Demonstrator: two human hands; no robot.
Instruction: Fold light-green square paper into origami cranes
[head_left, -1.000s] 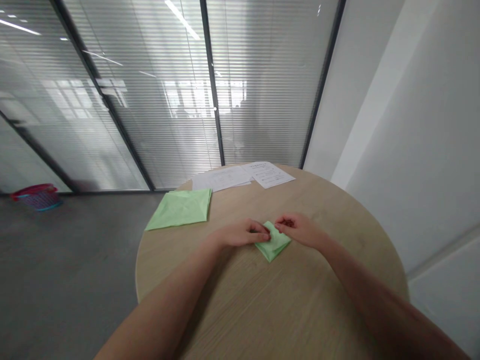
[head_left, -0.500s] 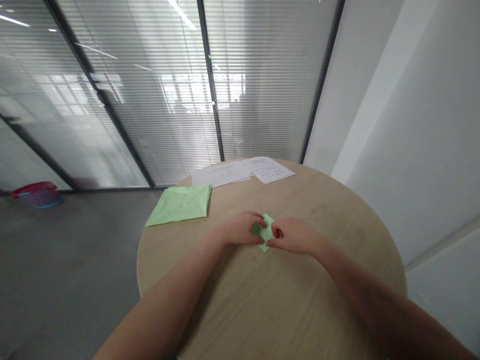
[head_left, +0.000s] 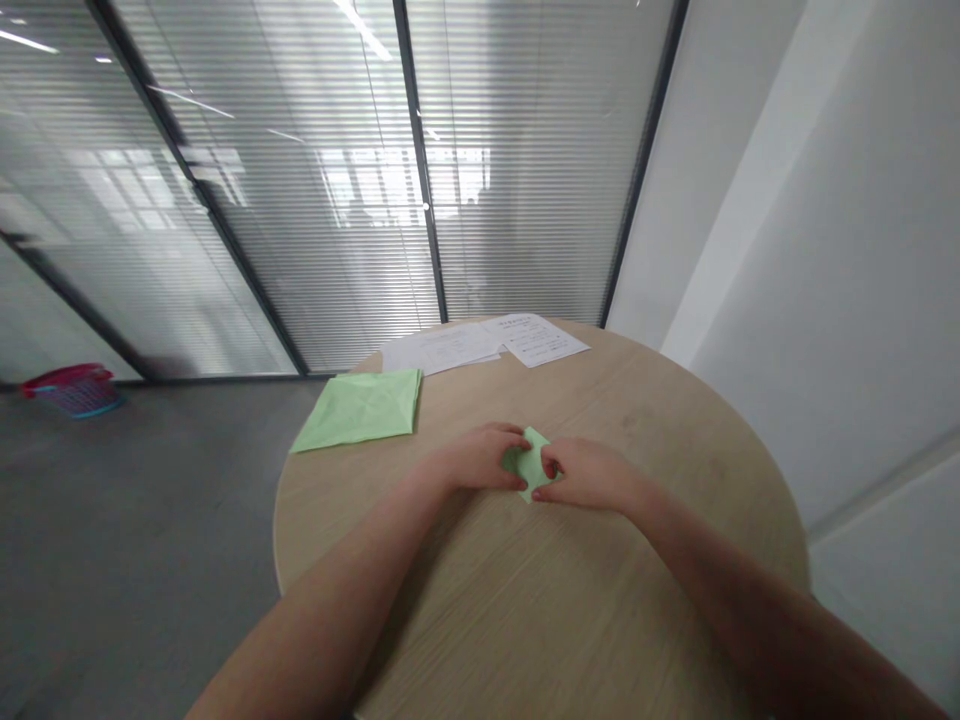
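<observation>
Small light-green folded piece, flat, thin sheet stock (paper or cloth, can't tell) (head_left: 534, 463): on the round pale wood-grain table (head_left: 637, 395), lying between my two hands, a bit right of the middle of my view. One corner points away from me, another toward me; the side corners are partly under my fingers.

My left hand (head_left: 486, 458): at the piece's left side, thumb at the near edge, fingers curved over toward the far edge. Thumb and fingertips are apart, with green showing in the gap. Whether that's a real pinch or just pressing down, can't tell.

My right hand (head_left: 589, 472): at the right side, fingers curled in, thumb out straight along the near edge by the near corner. Thumb and curled fingers are apart at the tips I can see; can't tell if any of the piece is clamped behind them. Hands are near each other, not touching.

Around it: larger light-green folded sheet (head_left: 361, 410), flat at the table's left edge, well apart from my hands. Printed white paper sheets (head_left: 534, 341) at the far edge, overlapping. Red-and-blue plastic basket (head_left: 79, 392) on the grey floor (head_left: 187, 500), far left.
</observation>
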